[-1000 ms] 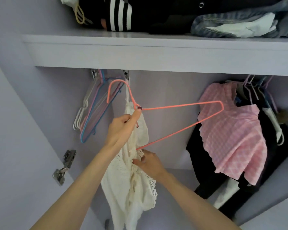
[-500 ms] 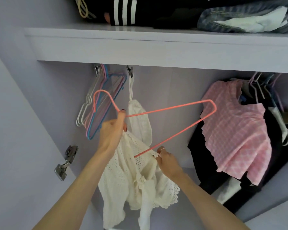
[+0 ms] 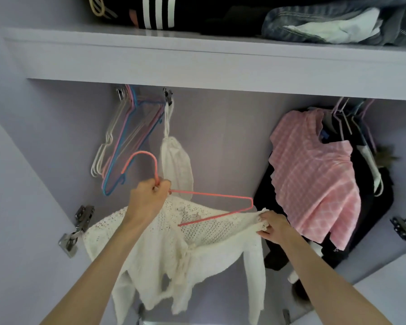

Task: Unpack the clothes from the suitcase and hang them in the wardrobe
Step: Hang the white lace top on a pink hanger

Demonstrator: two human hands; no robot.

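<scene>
The coral wire hanger (image 3: pixel 211 202) is gripped at its neck by the left hand (image 3: pixel 148 202); below it, the cream knit top (image 3: pixel 197 249) is pinched by the right hand (image 3: pixel 273 227). The shoulder should be stretched over the hanger's free corner.

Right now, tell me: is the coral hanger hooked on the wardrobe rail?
No, the coral hanger is off the rail, gripped at its neck by the left hand.

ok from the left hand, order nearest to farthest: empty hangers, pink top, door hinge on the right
Judged from the left hand:
1. empty hangers, just above it, left
2. pink top, hanging to the right
3. door hinge, far right edge
</scene>
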